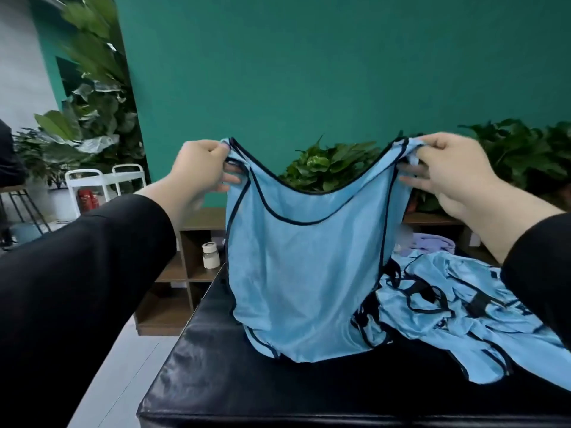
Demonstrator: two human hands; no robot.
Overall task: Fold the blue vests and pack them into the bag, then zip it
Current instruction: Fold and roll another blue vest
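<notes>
Above the black bench [247,381]: one blue vest [296,267] held up by its two shoulder straps, hem trailing onto the bench top. Left hand [197,171] pinching the left strap, fingers curled round the bound edge; right hand [448,171] pinching the right strap likewise. Hands level and well apart, vest hanging flat between them, neck opening sagging in a curve. Judged thin, very light, limp and somewhat slick — no stiffness to hold a crease, likely to slide off itself once folded. Best taken at the straps or along the dark edge binding, as now. Remaining vests [457,307] heaped on the bench, just beside the held one, below the right forearm. No bag in view.
</notes>
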